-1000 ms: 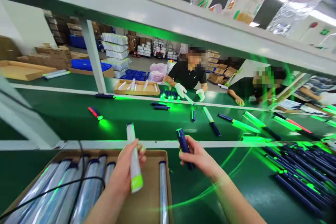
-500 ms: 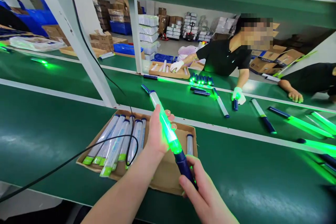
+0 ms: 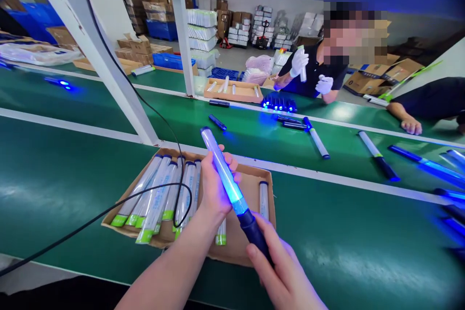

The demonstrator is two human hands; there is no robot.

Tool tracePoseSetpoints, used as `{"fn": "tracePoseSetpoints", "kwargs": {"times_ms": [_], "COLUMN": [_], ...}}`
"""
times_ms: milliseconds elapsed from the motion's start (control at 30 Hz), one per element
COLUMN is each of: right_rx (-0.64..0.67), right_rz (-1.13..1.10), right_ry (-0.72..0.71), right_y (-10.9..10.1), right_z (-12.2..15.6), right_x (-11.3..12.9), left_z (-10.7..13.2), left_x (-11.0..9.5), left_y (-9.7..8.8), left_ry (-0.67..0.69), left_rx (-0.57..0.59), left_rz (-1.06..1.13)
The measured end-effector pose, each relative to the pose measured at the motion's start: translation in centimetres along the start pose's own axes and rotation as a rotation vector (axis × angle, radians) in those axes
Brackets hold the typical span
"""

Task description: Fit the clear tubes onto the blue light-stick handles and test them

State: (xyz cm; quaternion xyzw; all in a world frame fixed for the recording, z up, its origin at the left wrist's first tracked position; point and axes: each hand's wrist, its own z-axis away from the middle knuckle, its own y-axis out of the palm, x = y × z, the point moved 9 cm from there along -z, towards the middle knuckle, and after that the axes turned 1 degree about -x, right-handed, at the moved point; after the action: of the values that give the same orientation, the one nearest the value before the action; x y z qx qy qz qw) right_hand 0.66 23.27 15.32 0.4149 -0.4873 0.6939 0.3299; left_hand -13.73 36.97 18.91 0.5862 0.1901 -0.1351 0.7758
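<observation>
Left hand: fingers wrapped round lit blue baton | right hand: fingers clamping its navy handle | over cardboard tray | keep baton clear of black cable

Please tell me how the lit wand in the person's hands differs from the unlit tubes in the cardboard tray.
The lit wand glows blue, while the unlit tubes give off no light of their own. The lit wand has a dark blue handle fitted, while the unlit tubes show a green end and no handle. The left hand and right hand hold the lit wand up, while the unlit tubes lie in the cardboard tray. All are long, slim cylinders.
</observation>
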Motion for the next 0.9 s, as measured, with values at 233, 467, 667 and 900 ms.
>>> {"fn": "tracePoseSetpoints", "kwargs": {"times_ms": [233,467,667,900], "right_rx": [0.052,0.086,0.011,-0.032], "right_rz": [-0.078,-0.137,-0.097,-0.028], "right_ry": [0.145,0.285,0.244,0.119], "right_y": [0.9,1.7,0.9,1.1], "right_z": [0.2,0.7,1.5,0.5], "right_x": [-0.7,-3.1,-2.6,-0.4], "left_z": [0.2,0.2,0.5,1.0], "left_x": [0.4,-0.2,-0.9,-0.7], "left_y": [0.4,0.3,-0.8,-1.4], "left_ry": [-0.003,0.016,0.053,0.086], "left_rx": [0.106,0.114,0.029,-0.036], "left_rz": [0.018,0.041,0.080,0.072]}}
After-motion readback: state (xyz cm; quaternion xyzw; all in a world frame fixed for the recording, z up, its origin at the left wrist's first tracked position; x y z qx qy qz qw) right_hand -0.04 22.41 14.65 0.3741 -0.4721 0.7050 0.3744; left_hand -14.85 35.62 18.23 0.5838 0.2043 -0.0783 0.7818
